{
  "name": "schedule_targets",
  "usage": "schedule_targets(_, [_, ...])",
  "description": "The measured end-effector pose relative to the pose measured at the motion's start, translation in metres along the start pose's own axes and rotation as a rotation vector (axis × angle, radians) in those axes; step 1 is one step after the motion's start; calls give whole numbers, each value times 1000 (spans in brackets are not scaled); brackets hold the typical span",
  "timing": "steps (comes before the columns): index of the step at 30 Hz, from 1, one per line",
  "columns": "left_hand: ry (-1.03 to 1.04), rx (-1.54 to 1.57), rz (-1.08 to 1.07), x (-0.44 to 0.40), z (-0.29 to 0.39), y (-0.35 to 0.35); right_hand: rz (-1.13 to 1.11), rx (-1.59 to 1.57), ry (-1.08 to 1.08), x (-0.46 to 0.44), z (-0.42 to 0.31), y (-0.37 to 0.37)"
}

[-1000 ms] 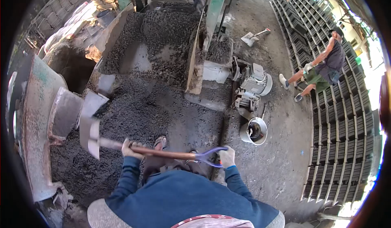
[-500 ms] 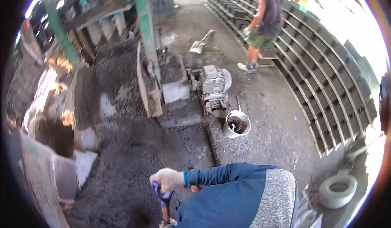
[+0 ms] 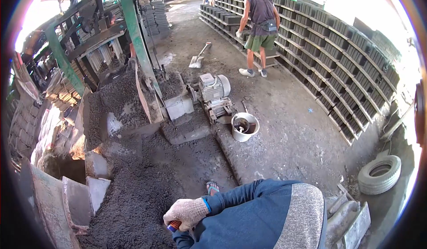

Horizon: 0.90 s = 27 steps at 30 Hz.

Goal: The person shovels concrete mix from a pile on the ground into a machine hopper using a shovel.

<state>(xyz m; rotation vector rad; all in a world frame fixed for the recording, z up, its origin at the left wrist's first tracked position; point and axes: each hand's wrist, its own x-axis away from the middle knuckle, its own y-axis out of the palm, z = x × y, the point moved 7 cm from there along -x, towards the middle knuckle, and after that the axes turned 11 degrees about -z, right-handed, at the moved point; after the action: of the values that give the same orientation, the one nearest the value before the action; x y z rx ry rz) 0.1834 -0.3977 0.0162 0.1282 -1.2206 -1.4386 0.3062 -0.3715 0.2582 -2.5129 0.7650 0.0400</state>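
My right hand (image 3: 186, 214), in a pale knitted glove with a blue cuff, is closed around the purple and orange-brown handle (image 3: 174, 225) of a shovel. The shovel's blade is hidden. Of my left arm, only a dark blue sleeve (image 3: 181, 239) shows below the right hand; the left hand itself is hidden. Beside and below the hands lies a dark, grainy heap of mix (image 3: 138, 191). A foot in a sandal (image 3: 212, 187) stands just beyond my right wrist.
A motor (image 3: 213, 86) and a white bucket (image 3: 245, 126) stand ahead. Another shovel (image 3: 196, 62) lies on the floor. A person (image 3: 262, 26) stands by racks of dark blocks (image 3: 329, 48). A green-framed machine (image 3: 133, 31) is left; a tyre (image 3: 379, 174) lies right.
My right hand has turned over and moved slightly lower with the shovel handle. The left glove, earlier lower on the shaft, has gone from sight. The view has tilted up and shifted right.
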Motion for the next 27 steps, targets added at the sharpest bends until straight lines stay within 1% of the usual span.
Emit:
schedule_targets(2, [-23,-5,-72,11,4,20,-1,-135,34,13,-6,7])
schedule_targets(3, [-40,-8,-106,15,7,31,-37,-422,-15,13,8,17])
schedule_targets(4, [-57,-7,-140,19,9,42,-44,-627,83,18,14,17])
schedule_targets(6, [-97,-6,-215,23,12,70,166,-504,75,27,28,-15])
schedule_targets(8, [-154,-1,-272,24,11,96,308,-497,167,36,74,-36])
schedule_targets(10, [-226,6,-331,18,8,131,355,-729,401,53,122,-42])
schedule_targets(11, [-267,6,-356,12,4,150,423,-668,461,57,156,-44])
schedule_targets(12, [-313,7,-378,6,-1,167,396,-698,554,63,190,-40])
schedule_targets(14, [-406,-1,-415,-9,-11,201,346,-759,741,74,235,-39])
schedule_targets(15, [-459,6,-427,-18,-17,216,493,-870,792,85,257,-38])
schedule_targets(17, [-554,11,-440,-37,-29,245,596,-782,836,108,303,-48])
schedule_targets(18, [-596,10,-441,-45,-35,256,647,-737,858,120,309,-57])
schedule_targets(19, [-633,7,-445,-50,-41,266,687,-789,873,133,316,-63])
schedule_targets(20, [-656,5,-443,-55,-44,273,679,-887,797,138,331,-66])
schedule_targets(21, [-669,-1,-442,-59,-46,281,668,-983,720,146,362,-65])
schedule_targets(22, [-664,-13,-438,-63,-45,287,654,-1079,640,149,379,-65])
schedule_targets(24, [-573,-66,-427,-71,-37,290,843,-1359,741,166,385,-61])
schedule_targets(25, [-466,-101,-435,-75,-27,285,939,-1499,790,175,387,-57])
schedule_targets(26, [-360,-138,-439,-79,-18,280,984,-1564,810,181,396,-54])
schedule_targets(27, [-250,-174,-443,-80,-7,267,1028,-1627,828,188,419,-43])
